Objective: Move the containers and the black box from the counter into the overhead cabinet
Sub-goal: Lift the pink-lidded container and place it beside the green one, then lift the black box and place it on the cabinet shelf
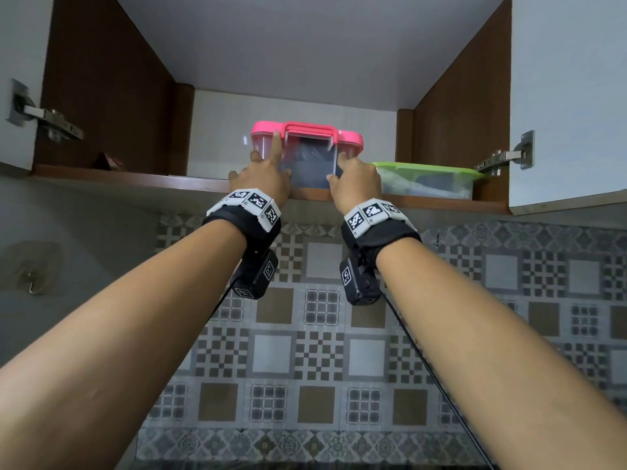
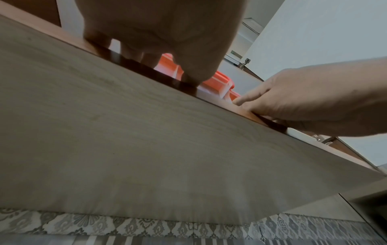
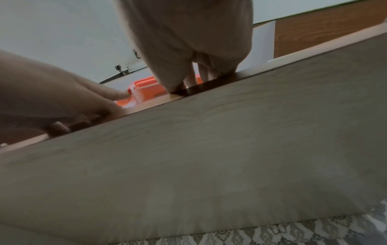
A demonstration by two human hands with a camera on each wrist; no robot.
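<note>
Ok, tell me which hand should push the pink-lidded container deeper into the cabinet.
Left hand: its index finger lies straight up the pink-lidded container front to the lid. The right hand touches only its lower right corner, crowded by the green-lidded container.

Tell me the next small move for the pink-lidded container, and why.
Probably push the pink-lidded container a little deeper onto the cabinet shelf: both the left hand and right hand touch its front, which sits near the shelf's front edge.
</note>
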